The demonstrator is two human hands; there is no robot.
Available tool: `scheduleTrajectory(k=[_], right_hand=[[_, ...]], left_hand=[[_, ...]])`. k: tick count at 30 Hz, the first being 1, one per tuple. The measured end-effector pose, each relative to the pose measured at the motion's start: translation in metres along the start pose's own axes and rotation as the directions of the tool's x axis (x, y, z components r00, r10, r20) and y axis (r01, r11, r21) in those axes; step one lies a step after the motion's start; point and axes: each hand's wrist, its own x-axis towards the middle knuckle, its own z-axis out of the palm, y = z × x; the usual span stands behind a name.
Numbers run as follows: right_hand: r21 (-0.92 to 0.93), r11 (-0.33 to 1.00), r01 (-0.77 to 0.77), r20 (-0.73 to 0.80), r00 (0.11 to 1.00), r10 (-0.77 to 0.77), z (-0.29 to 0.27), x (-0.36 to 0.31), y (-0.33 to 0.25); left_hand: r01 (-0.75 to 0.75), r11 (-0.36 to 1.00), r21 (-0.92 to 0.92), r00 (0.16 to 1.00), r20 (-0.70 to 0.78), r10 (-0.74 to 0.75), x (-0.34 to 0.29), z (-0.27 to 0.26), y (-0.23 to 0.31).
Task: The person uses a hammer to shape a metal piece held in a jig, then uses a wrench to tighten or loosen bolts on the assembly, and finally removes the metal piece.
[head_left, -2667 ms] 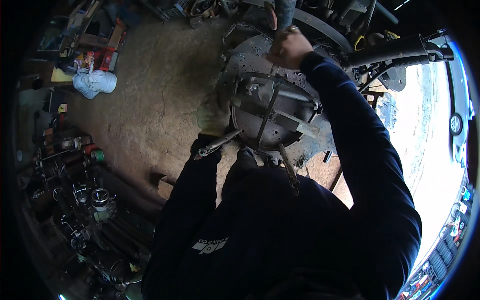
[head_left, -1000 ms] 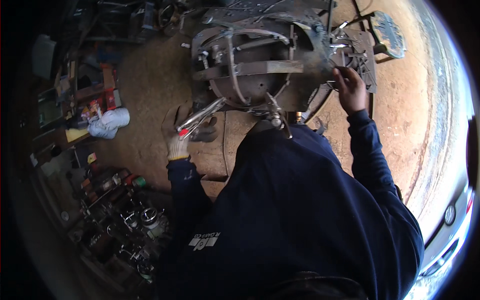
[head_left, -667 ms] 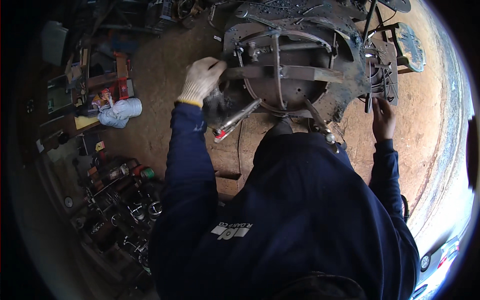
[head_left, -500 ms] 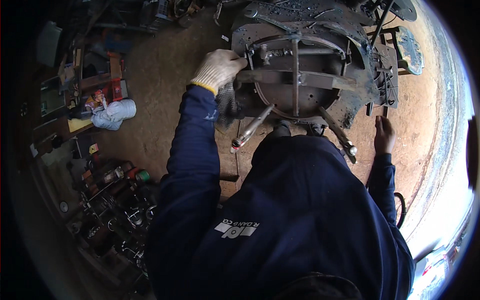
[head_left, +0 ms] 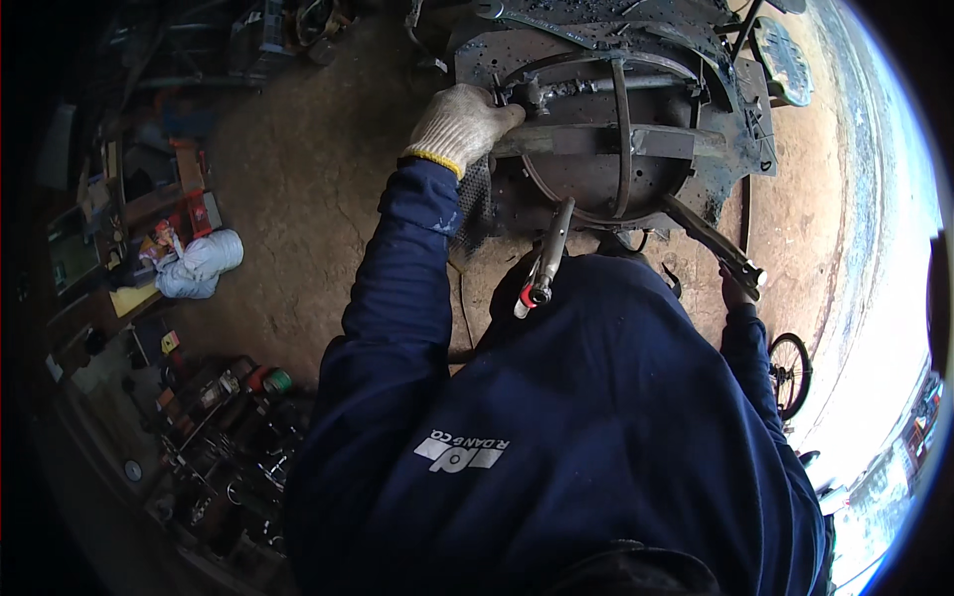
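My left hand [head_left: 459, 124], in a cream knit glove with a yellow cuff, is closed at the left edge of a steel work table [head_left: 512, 214]. Its fingertips sit by the left end of a flat steel bar [head_left: 566, 140]; what they grip is hidden. The bar crosses a round metal frame [head_left: 621, 184] with an upright strip over it. Two locking clamps stick out toward me: a left clamp [head_left: 548, 260] and a right clamp [head_left: 708, 236]. My bare right hand [head_left: 733, 292] hangs low beside the right clamp's handle, which hides its fingers.
A large wrench [head_left: 532, 25] lies at the table's far side among dark metal bits. Perforated metal [head_left: 475, 204] hangs below my left hand. Shelves with a white bundle [head_left: 202, 262] and piled metal parts [head_left: 234, 437] stand at left. A wheel [head_left: 790, 375] is at right.
The view has shifted, and the table sits higher and further right. My left hand stays closed at the table's edge. My right hand has dropped lower, behind the right clamp's handle.
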Motion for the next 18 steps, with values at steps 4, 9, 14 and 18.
scheduleTrajectory(k=[4,9,14,18], right_hand=[[-0.012,0.992,-0.129,-0.067,0.99,0.128,0.007,-0.016,0.026],[0.094,0.915,-0.393,-0.021,0.918,0.397,0.013,-0.042,0.017],[0.26,0.942,-0.214,-0.264,0.922,0.282,0.005,-0.056,-0.027],[-0.569,0.821,-0.044,-0.681,0.586,-0.44,-0.07,-0.043,-0.077]], left_hand=[[-0.2,0.979,0.039,0.978,-0.058,0.202,0.011,0.01,-0.011],[-0.049,0.736,-0.675,0.996,0.027,0.091,-0.018,-0.008,-0.047],[-0.096,0.37,-0.924,0.995,-0.075,0.07,-0.069,-0.029,-0.075],[-0.25,0.071,-0.966,0.965,-0.243,0.097,-0.085,-0.054,-0.059]])
